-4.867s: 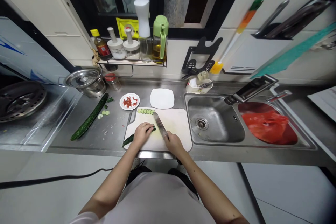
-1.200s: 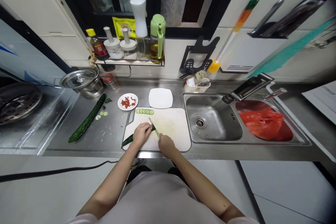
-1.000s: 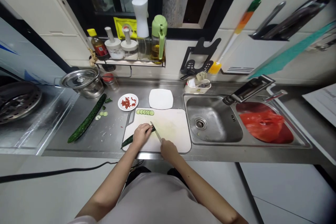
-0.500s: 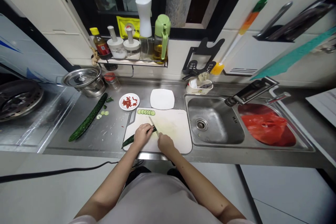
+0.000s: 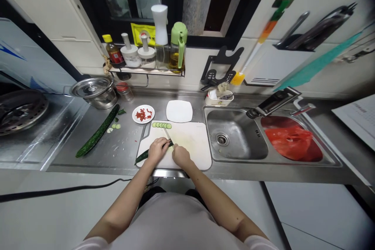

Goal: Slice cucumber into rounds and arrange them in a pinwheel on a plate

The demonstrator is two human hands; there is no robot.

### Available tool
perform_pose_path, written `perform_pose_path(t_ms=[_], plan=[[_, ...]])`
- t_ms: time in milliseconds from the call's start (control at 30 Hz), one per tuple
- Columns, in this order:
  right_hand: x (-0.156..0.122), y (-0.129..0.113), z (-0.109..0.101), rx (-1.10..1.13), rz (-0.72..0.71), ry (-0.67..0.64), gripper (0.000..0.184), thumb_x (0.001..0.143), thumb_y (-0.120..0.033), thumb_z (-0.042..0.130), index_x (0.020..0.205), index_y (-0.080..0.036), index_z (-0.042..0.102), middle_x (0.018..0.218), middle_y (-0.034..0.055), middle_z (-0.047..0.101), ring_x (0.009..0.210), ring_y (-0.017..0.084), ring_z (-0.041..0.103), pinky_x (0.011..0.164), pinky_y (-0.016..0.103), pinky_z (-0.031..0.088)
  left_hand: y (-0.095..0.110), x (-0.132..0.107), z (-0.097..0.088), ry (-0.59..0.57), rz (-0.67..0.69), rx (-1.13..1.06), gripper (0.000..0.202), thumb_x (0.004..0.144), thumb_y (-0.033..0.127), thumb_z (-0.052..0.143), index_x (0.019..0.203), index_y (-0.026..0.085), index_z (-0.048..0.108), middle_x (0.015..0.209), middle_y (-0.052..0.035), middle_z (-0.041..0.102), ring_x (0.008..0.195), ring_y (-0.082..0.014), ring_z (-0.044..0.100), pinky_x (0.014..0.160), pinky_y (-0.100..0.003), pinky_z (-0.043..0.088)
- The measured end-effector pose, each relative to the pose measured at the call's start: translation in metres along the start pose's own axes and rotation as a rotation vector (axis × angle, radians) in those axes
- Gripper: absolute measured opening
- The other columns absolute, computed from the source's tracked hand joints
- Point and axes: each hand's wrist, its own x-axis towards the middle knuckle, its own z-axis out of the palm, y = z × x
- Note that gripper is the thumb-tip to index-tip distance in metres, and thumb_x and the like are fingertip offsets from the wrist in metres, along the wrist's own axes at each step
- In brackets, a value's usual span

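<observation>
A dark green cucumber [image 5: 141, 157] lies slantwise on the white cutting board [image 5: 196, 146]. My left hand [image 5: 157, 149] is closed over its upper part and holds it down. In my right hand [image 5: 181, 155] is a knife [image 5: 168, 135], gripped by the handle, its blade against the cucumber's cut end. A row of thin cucumber slices [image 5: 161, 125] lies along the board's far left edge. Behind the board are a white plate of chopped red pieces [image 5: 143, 114] and a bare white plate [image 5: 179, 111].
Another whole cucumber [image 5: 98, 133] rests left of the board, beside a few trimmings [image 5: 116, 126]. A lidded steel pot [image 5: 96, 90] stands behind it. The sink [image 5: 236, 134] is to the right, with a red plastic bag [image 5: 290, 140] in its smaller basin. A seasoning shelf [image 5: 149, 71] hangs above.
The camera view has shifted slightly, so the scene sits a little differently in frame. Both hands keep their grips on the cucumber and knife, with the blade still at the cucumber's end.
</observation>
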Motion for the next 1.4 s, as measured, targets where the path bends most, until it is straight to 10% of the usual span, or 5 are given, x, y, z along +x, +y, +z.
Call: perform_pose_path(t_ms=[433,1400], plan=[[-0.036,0.018,0.018,-0.040,0.063,-0.033,0.030,0.091,-0.013,0.032,0.113,-0.012,0.053,0.100,0.0171,0.068,0.095,0.024,0.066,0.074,0.031,0.044,0.001,0.000,-0.001,0.013,-0.013,-0.032,0.020,0.091,0.028,0.051,0.098,0.025,0.069,0.100,-0.0027,0.069,0.097,-0.0177,0.060,0.088,-0.030,0.047],[-0.007,0.012,-0.003,-0.006,0.011,-0.025,0.030,0.092,-0.018,0.035,0.115,-0.014,0.054,0.104,0.0149,0.067,0.097,0.023,0.064,0.074,0.029,0.043,-0.004,0.000,0.003,0.009,-0.031,-0.029,0.019,0.090,0.030,0.051,0.096,0.025,0.068,0.100,-0.0024,0.069,0.097,-0.0179,0.060,0.088,-0.031,0.047]])
